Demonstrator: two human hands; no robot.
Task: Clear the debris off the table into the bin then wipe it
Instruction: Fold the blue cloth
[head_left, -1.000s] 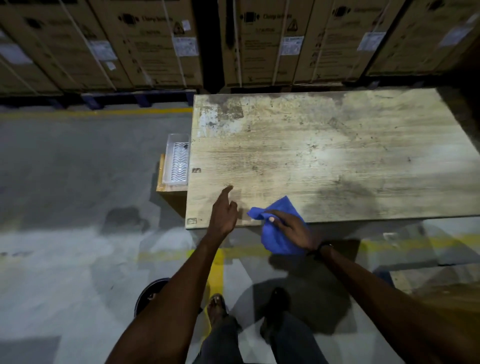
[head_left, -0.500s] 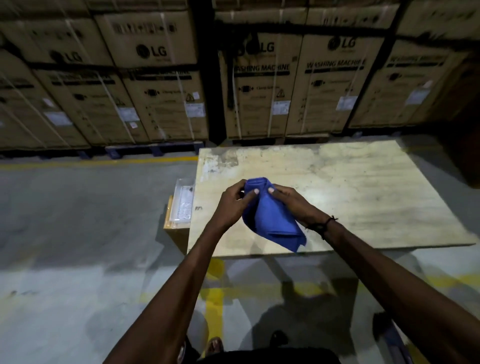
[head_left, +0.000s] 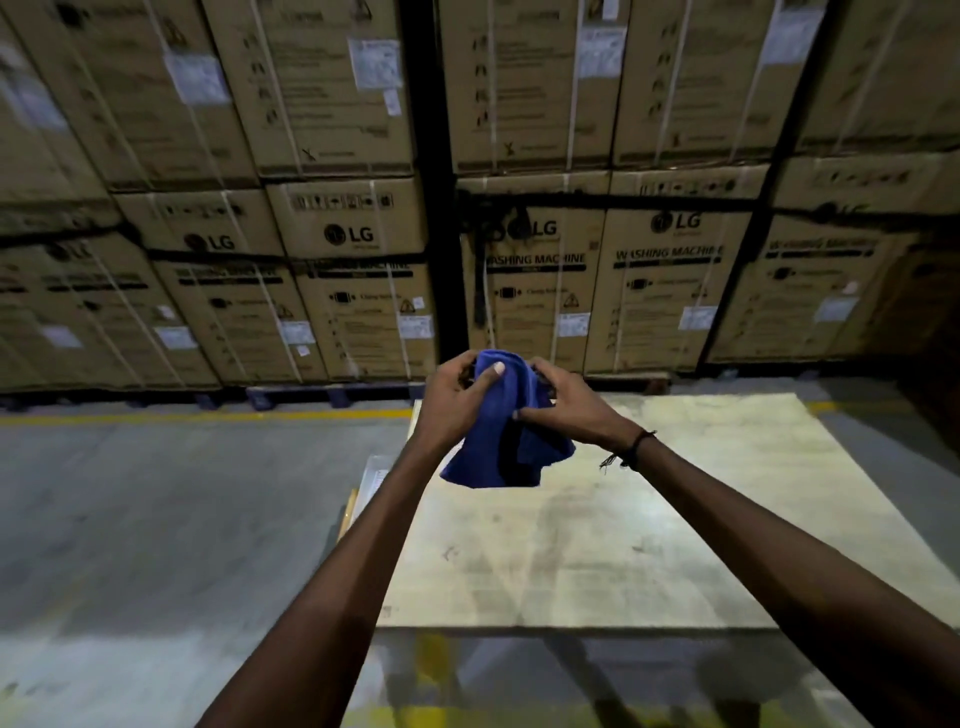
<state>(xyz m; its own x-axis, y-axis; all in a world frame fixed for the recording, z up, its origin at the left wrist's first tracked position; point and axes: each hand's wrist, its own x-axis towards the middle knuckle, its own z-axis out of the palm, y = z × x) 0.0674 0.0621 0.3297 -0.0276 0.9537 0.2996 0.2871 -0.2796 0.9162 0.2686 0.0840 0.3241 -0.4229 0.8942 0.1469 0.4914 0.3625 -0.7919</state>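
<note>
Bunching between left hand (head_left: 454, 397) and right hand (head_left: 569, 408), blue cloth (head_left: 511, 441).

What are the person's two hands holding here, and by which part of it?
Both the left hand and right hand grip the blue cloth at its bunched top; the rest hangs free.

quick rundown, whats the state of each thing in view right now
blue cloth: bunched, held in the air above the table by both hands
left hand: grips the cloth
right hand: grips the cloth
wooden table: bare top, stained, no debris visible
washing machine boxes: sealed, strapped, stacked behind the table
</note>
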